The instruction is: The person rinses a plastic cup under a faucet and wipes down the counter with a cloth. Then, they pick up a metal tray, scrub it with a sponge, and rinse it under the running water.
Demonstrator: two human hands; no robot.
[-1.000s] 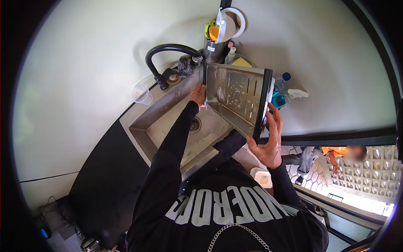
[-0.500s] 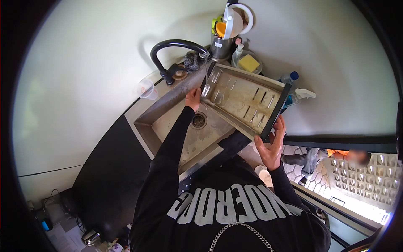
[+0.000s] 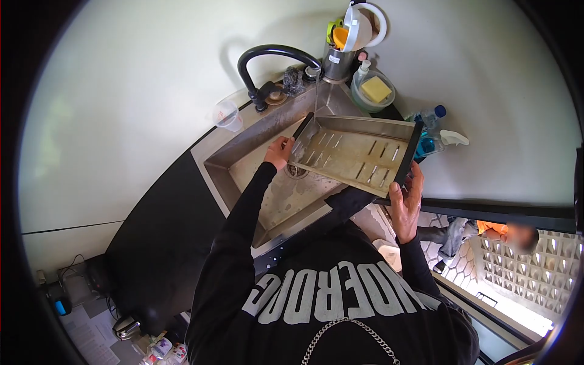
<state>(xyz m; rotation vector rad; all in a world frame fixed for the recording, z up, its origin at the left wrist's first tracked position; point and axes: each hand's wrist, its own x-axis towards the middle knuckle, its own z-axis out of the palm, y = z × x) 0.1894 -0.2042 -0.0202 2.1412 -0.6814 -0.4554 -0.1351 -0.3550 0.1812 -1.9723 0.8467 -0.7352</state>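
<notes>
Between both hands I hold a slotted metal drain tray [image 3: 350,155] with black ends, tilted over the right part of the steel sink [image 3: 240,140]. My left hand [image 3: 279,153] has its fingers closed on the tray's left black end. At the right black end, my right hand [image 3: 407,204] grips with thumb and fingers. Water falls from the black faucet [image 3: 277,50] just behind the tray's left end. Part of the drain [image 3: 296,171] shows below the tray's near edge.
Behind the sink stand a clear plastic cup [image 3: 227,115], a dark scrubber [image 3: 293,81], a utensil holder [image 3: 337,64] and a bowl with a yellow sponge [image 3: 376,89]. Bottles [image 3: 429,143] are right of the tray. A person in orange [image 3: 491,229] is outside, lower right.
The tray has shifted slightly right and down, its left end now clear of the water stream. Both hands moved with it. The camera view has shifted a little as well.
</notes>
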